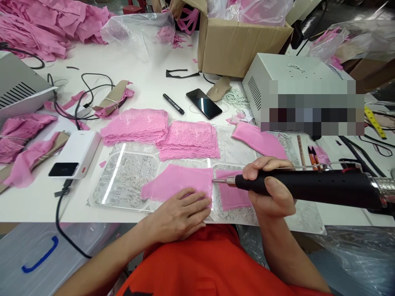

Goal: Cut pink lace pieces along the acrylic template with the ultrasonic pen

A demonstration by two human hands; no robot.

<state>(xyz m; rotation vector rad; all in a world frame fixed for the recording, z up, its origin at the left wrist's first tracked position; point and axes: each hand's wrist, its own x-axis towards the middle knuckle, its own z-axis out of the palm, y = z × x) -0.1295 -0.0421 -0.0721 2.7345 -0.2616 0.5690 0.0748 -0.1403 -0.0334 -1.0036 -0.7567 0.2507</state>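
Note:
My left hand (183, 213) lies flat, fingers stretched out, on a pink fabric piece (175, 179). Under the fabric is a clear plastic template sheet (99, 187) over a grey speckled surface. My right hand (274, 195) is wrapped around a thick black handheld tool (311, 187) with a narrow pointed metal tip and a metal-sheathed cable end. Its tip is at the right edge of that fabric piece, by the gap beside a second pink piece (230, 197). Just behind sit two stacks of pink lace pieces, a left stack (135, 125) and a right stack (189, 137).
More smooth pink pieces (259, 139) lie behind my right hand. A grey machine box (277, 68), cardboard box (243, 47), phone (205, 103), marker (173, 103) and white power bank (82, 152) with a black cable stand around. Another person's hand (176, 8) shows at the back.

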